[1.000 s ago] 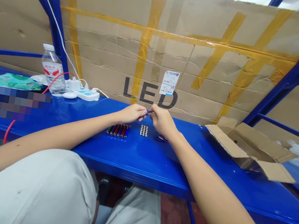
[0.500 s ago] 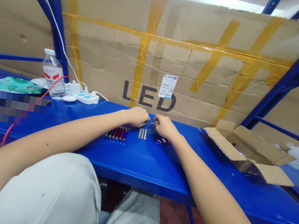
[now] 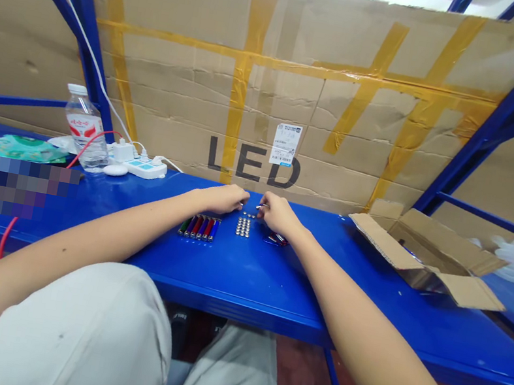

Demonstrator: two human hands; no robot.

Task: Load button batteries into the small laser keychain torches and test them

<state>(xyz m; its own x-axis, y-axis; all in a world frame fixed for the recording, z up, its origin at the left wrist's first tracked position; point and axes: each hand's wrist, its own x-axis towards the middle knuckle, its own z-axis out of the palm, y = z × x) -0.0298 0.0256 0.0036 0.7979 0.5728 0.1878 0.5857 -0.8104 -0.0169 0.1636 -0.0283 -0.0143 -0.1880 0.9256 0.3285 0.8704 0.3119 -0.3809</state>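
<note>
Head cam, looking fwd and down: a seated person works at a blue steel bench (image 3: pixel 241 279), both forearms stretched out to the middle of it. The right hand (image 3: pixel 279 215) pinches a small metal piece (image 3: pixel 260 207) between thumb and forefinger tips, fingers closed on it, just above the bench top and pointing at the other hand. The left hand (image 3: pixel 224 199) lies curled, knuckles up, its fingers bent in toward that piece; whether it grips anything cannot be told from here.

Parts sit close in front of the hands, prob. for a short reach. A row of coloured tubes (image 3: pixel 200 227) lies side by side near the left wrist, which likely keeps them from rolling. A tidy block of silver discs (image 3: pixel 244 226) sits between the hands, and a few red-and-blue bits (image 3: pixel 276 240) lie under the right wrist.

A taped cardboard sheet (image 3: pixel 348 129) backs the bench, printed "LED" in black, w/ a white shipping label (image 3: pixel 285 144) too small to read. At left stand a water bottle (image 3: pixel 84 129) w/ a red-and-white label, illegible, a white power strip (image 3: pixel 145 166) and a red cable (image 3: pixel 5 234). At right is an open cardboard box (image 3: pixel 425 255).
</note>
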